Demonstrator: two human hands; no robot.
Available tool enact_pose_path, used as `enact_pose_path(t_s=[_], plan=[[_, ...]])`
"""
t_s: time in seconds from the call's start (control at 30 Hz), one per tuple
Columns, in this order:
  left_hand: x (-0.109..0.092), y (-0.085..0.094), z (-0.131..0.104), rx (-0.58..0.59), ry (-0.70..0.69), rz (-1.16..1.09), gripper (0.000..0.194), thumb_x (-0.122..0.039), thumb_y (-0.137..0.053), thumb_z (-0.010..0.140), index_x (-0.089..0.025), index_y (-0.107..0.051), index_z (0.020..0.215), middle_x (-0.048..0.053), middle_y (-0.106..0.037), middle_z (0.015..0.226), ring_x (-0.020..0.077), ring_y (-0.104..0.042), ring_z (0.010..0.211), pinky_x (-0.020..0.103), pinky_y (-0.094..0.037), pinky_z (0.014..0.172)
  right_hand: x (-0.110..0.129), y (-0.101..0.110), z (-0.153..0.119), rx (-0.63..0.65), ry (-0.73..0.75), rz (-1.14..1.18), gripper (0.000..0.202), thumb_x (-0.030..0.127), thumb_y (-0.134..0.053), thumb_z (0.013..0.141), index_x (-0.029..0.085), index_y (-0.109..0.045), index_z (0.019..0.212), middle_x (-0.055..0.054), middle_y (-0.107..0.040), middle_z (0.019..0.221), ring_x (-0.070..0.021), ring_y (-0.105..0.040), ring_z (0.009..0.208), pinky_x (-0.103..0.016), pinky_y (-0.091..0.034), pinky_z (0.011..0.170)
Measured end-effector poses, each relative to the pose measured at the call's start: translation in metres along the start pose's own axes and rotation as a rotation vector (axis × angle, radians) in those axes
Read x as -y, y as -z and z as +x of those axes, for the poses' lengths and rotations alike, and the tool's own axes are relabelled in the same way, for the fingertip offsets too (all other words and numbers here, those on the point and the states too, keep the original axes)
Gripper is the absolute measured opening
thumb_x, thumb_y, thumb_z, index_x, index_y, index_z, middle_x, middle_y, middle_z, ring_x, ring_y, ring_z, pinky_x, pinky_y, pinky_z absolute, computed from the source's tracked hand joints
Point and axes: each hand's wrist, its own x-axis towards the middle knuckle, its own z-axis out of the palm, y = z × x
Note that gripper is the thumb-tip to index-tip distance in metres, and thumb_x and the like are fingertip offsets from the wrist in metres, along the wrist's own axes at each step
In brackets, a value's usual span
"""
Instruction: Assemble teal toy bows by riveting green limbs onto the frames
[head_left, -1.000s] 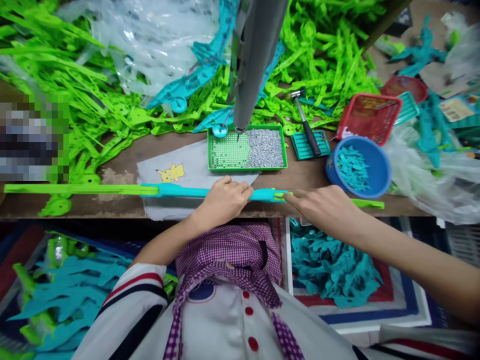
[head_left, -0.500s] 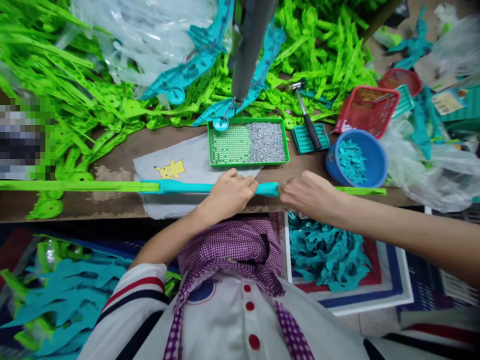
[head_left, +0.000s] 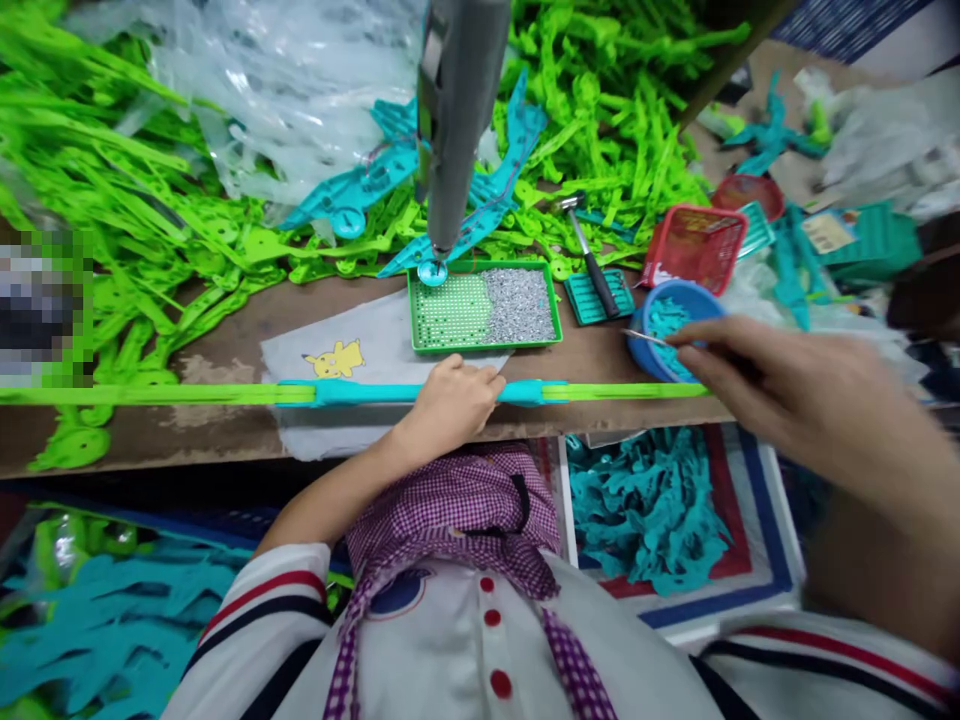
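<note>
My left hand (head_left: pixel 456 402) is wrapped around the turquoise middle of a long plastic piece (head_left: pixel 367 391) lying across the front of the bench. Bright green lengths stick out from both its ends. My right hand (head_left: pixel 795 395), partly smeared by motion, is off the piece and pinches a thin, pointed metal tool (head_left: pixel 646 338) whose exact kind I cannot make out. The tool's tip points left, in front of a blue bucket (head_left: pixel 643 355) of small turquoise parts (head_left: pixel 667 318). Beyond my left hand sits a green tray (head_left: pixel 487 346) with small metal pieces (head_left: pixel 521 305).
A grey vertical tool (head_left: pixel 457 120) hangs over the tray. A hammer (head_left: pixel 592 262) rests on a small turquoise tray (head_left: pixel 624 290) beside a red basket (head_left: pixel 694 250). Green parts (head_left: pixel 600 130) pile up behind. A crate (head_left: pixel 780 520) of turquoise parts stands below the bench edge.
My right hand has let go of the long piece's right end and moved right to the bucket, now showing a thin metal tool. My left hand keeps its grip.
</note>
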Motion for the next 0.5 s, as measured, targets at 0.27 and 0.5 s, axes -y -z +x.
enact_pose_path(t_s=[0.27,0.5], plan=[[0.003,0.004,0.002,0.029,-0.024,-0.018,0.018,-0.024,-0.057,0.095,-0.015,-0.071,0.103,0.007,-0.074,0.092,0.0192,-0.066,0.076,0.035,-0.036,0.073,-0.082,-0.188,-0.107,-0.431,-0.767,0.659,0.036,0.055,-0.067,0.072,0.02,-0.059,0.079,0.002,-0.058,0.062,-0.0149,-0.051,0.055,-0.029,-0.042,0.052],[0.025,0.005,0.015,0.094,-0.053,0.054,0.024,-0.038,-0.057,0.098,-0.018,-0.069,0.106,0.006,-0.074,0.096,0.0192,-0.066,0.078,0.033,-0.042,0.076,-0.092,-0.207,-0.021,-0.639,-0.527,0.376,0.056,0.07,-0.037,0.088,0.02,-0.062,0.085,-0.017,-0.065,0.106,-0.0295,-0.063,0.108,-0.049,-0.048,0.097]])
